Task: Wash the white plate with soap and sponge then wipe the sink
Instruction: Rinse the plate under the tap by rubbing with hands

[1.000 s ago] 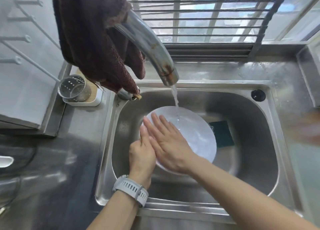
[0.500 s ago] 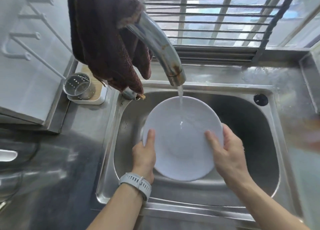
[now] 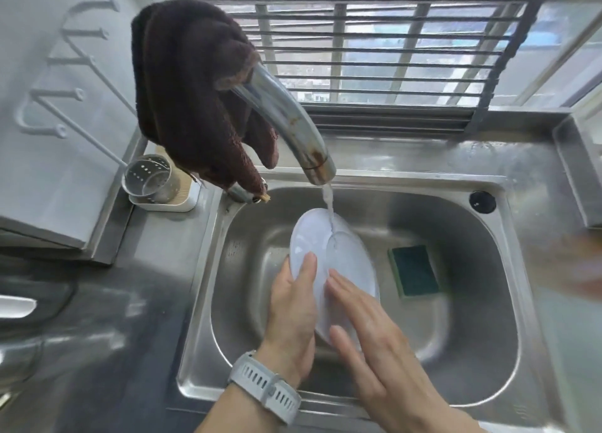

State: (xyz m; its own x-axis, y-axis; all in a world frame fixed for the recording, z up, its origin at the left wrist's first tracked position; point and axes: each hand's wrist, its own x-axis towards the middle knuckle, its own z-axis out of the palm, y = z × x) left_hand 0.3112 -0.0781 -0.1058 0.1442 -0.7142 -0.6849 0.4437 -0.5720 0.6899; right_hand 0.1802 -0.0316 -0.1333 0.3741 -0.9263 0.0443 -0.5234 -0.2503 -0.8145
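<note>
Head view, near to far.

Left wrist at 6 o'clock wears a grey perforated watch. Left hand is over the sink's near half, holding the plate by its left rim: thumb lies along the plate's face, palm cups the edge; the other fingers are behind the plate and hidden.

Right hand comes in from 5 o'clock. Fingers straight and close together, laid flat on the plate's face, thumb stretched toward the lower rim. It grips nothing.

Plate: white, tilted steeply on edge, face turned toward 3 o'clock, held above the sink's centre and clear of the floor as far as can be told. Upper rim points to 12 o'clock, directly under the tap.

Sponge: dark green top, yellow-green edge, lying flat on the sink floor at 3 o'clock from the plate, apart from it and from both hands.

Water runs in a thin stream from the tap and strikes the plate near its top, spreading into a sheet down the face.

A brown cloth is draped over the tap's neck, hanging at 11 o'clock from the plate. Left of it, at 10 o'clock, a perforated metal cup stands in a white tray on the counter.

Black plug on the sink deck at 2 o'clock. Barred window across the far side at 12 o'clock.
</note>
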